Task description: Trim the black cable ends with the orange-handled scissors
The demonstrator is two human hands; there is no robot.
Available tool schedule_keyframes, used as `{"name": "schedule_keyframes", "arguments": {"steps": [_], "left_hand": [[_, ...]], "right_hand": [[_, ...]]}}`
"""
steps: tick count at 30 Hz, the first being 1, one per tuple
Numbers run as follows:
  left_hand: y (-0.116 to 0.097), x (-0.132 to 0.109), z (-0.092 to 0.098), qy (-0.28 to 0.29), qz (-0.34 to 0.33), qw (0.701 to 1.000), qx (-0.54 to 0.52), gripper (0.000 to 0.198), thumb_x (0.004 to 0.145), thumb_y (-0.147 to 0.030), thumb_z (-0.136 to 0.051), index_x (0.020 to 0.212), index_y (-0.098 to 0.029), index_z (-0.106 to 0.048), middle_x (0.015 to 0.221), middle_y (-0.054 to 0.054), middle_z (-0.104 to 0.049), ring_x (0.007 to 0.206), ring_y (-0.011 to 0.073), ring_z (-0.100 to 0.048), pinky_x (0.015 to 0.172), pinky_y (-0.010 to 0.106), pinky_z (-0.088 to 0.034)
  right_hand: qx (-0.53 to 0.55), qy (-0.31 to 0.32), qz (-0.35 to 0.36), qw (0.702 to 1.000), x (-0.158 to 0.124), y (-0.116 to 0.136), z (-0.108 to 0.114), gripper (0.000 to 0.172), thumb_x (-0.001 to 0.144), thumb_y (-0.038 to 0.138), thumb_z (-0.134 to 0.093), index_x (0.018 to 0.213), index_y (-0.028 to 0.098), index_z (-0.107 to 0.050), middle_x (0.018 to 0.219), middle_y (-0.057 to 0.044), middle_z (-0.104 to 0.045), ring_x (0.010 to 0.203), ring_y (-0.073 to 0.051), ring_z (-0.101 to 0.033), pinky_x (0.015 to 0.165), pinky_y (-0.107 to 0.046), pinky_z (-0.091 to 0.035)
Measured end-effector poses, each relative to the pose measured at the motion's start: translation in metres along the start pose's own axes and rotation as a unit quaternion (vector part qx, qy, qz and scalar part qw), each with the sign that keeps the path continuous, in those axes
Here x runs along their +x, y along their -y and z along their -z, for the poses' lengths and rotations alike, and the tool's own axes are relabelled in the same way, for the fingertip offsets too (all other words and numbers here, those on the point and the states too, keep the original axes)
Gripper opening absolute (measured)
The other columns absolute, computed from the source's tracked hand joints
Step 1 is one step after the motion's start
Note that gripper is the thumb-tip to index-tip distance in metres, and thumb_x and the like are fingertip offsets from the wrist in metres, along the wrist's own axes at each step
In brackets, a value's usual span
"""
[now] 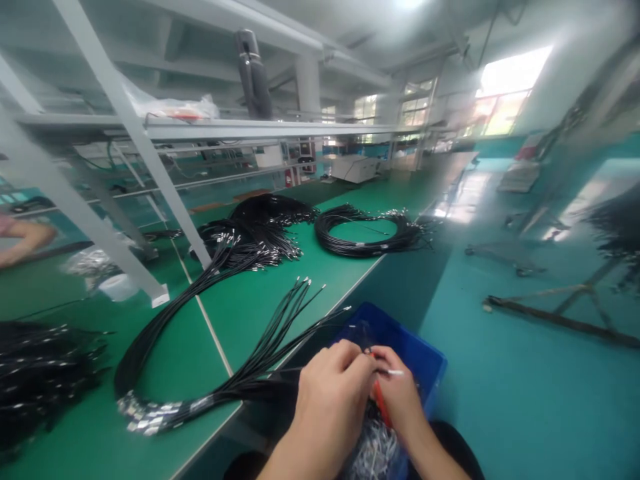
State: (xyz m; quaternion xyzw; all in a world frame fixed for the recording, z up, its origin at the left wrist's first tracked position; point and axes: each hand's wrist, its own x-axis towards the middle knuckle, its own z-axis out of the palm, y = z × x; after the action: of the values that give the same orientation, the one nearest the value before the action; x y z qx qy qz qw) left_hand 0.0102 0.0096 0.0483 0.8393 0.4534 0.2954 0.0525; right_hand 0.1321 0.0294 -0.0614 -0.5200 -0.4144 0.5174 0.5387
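Note:
My left hand (334, 383), fingers closed, pinches a black cable whose pale tip (395, 372) sticks out past my right fingers. My right hand (400, 393) is wrapped round a red-handled hand tool (381, 402); its working end is hidden between my hands. Both hands meet above a blue bin (433, 373), which contains a heap of small clear and whitish scraps (375, 448). To the left, a long bundle of black cables (137, 360) curves over the green table, its silvery labels (155, 415) gathered at the near bend and loose ends fanned toward the bin.
A coiled cable bundle (345, 247) and another cable pile (265, 213) lie farther back on the green table (250, 297). Shelf posts (175, 200) rise from it. Another person's arm (25, 240) is at far left. A wheeled stand (555, 313) is on the right.

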Motion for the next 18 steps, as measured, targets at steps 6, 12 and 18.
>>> {"name": "schedule_keyframes", "arguments": {"steps": [6,12,18], "left_hand": [[-0.003,-0.018,-0.012,-0.048,0.060,0.991,-0.113,0.014,0.084,-0.017,-0.053,0.081,-0.021,-0.066,0.070,0.003,-0.060,0.069,0.0178,-0.053,0.064,0.028,-0.040],[0.003,-0.024,-0.016,-0.007,0.241,0.901,-0.362,0.016,0.079,-0.028,-0.060,0.069,-0.016,-0.065,0.067,0.001,-0.056,0.061,0.0138,-0.051,0.056,0.022,-0.038],[0.006,-0.025,-0.023,-0.005,0.246,0.886,-0.393,0.015,0.078,-0.026,-0.061,0.069,-0.016,-0.068,0.068,0.002,-0.061,0.065,0.0153,-0.055,0.062,0.024,-0.040]], "right_hand": [[0.134,-0.037,-0.009,0.990,-0.022,0.031,0.014,0.035,0.072,0.032,-0.068,0.100,0.023,-0.049,0.068,0.005,-0.058,0.047,-0.009,-0.050,0.043,-0.020,-0.038],[0.238,-0.051,0.006,0.970,-0.039,0.052,0.001,0.041,0.066,0.024,-0.075,0.099,0.023,-0.050,0.076,0.001,-0.064,0.051,-0.010,-0.055,0.046,-0.022,-0.044],[0.252,-0.064,0.001,0.966,-0.039,0.062,-0.008,0.039,0.065,0.023,-0.077,0.096,0.022,-0.052,0.072,0.002,-0.066,0.053,-0.010,-0.058,0.050,-0.021,-0.046]]}}
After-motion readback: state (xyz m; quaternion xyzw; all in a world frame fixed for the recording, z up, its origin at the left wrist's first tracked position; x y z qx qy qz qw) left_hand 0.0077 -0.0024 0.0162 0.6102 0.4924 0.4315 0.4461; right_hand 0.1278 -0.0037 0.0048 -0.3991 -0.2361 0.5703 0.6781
